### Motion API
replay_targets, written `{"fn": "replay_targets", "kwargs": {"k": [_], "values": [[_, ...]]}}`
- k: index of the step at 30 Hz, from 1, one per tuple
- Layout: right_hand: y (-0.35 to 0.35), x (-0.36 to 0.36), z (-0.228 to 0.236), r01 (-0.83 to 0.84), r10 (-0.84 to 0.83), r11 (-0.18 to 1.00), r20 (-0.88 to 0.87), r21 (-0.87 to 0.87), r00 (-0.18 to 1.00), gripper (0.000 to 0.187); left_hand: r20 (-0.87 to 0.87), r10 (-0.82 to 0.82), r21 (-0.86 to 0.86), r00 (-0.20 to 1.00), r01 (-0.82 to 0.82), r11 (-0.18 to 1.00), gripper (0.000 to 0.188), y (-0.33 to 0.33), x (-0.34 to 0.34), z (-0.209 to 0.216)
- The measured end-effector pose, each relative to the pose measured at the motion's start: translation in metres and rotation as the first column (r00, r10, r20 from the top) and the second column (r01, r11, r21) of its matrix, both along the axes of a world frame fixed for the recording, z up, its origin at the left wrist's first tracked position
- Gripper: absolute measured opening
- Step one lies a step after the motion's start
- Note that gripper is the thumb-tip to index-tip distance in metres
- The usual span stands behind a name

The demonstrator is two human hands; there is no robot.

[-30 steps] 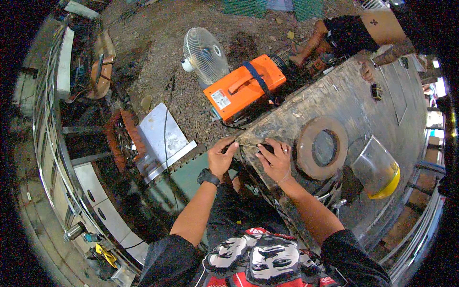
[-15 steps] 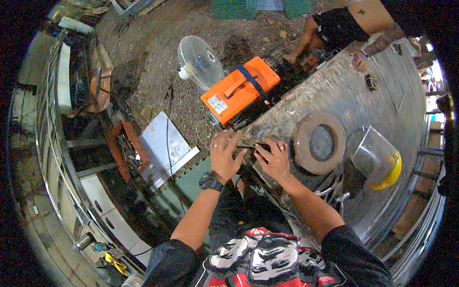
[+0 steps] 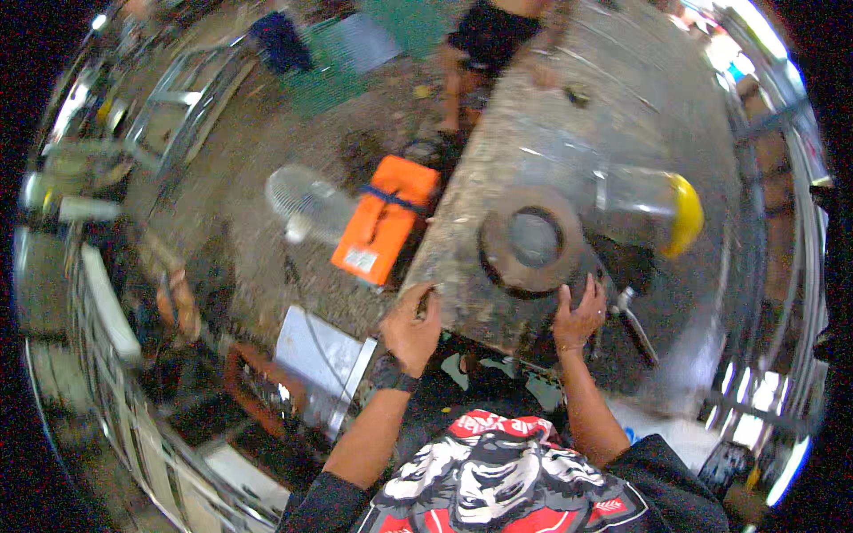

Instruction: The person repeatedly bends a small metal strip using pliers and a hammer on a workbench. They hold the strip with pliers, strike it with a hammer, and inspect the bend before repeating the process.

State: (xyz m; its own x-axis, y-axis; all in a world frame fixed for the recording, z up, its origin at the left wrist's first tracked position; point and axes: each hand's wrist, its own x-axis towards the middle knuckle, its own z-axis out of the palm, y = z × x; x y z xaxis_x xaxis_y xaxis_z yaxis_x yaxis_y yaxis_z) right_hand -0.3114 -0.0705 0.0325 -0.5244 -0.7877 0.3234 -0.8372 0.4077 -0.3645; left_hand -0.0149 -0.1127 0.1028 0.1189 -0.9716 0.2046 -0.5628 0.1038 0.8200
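My left hand (image 3: pixel 412 330), with a dark watch on the wrist, is at the workbench's near left corner. Its thumb and fingers are curled together around a small dark patch, too blurred to name. My right hand (image 3: pixel 579 318) is open, fingers spread, just off the near right rim of a thick rusty metal ring (image 3: pixel 494 233). The ring lies flat on the worn workbench (image 3: pixel 462 289). Beyond the right hand lies a metal-headed tool with a long handle (image 3: pixel 641 336), perhaps a hammer. A clear face shield with a yellow crown (image 3: pixel 686 215) rests to the right of the ring.
An orange machine (image 3: pixel 404 229) with a blue strap stands left of the bench, beside a fan (image 3: pixel 306 202). A person (image 3: pixel 498 40) is at the bench's far end, near a small dark object (image 3: pixel 577 94). A pale metal sheet (image 3: pixel 322 348) and rusty frame (image 3: pixel 253 386) lie lower left.
My hands have moved apart, the right one going right toward the ring and opening, the left staying at the corner. The view has turned and is blurred. The long-handled tool now shows more fully.
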Motion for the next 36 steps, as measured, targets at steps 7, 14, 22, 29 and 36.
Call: {"fn": "replay_targets", "kwargs": {"k": [7,14,22,29,36], "values": [[0.081,-0.069,-0.019,0.320,-0.495,0.769,0.199,0.553,0.846,0.107,0.066,-0.300,0.044,0.952,0.298,0.954,0.013,0.000,-0.033,0.035],[0.039,-0.053,-0.018,0.365,-0.675,0.589,0.190,0.721,0.713,0.142,0.046,-0.477,0.084,0.878,0.473,0.877,0.016,0.000,-0.039,0.046],[0.058,-0.122,-0.050,0.023,-0.427,0.849,0.659,0.528,0.619,0.057,0.066,-0.511,-0.068,0.857,0.515,0.854,0.021,-0.019,-0.046,0.075],[0.086,-0.050,0.069,0.063,0.029,0.997,0.989,-0.038,0.142,0.045,0.007,-0.460,-0.183,0.888,0.454,0.872,0.024,-0.015,-0.044,0.092],[0.066,0.035,0.181,0.118,0.407,0.904,0.747,-0.410,-0.526,0.087,-0.074,-0.468,-0.287,0.881,0.431,0.856,0.021,-0.016,-0.045,0.114]]}}
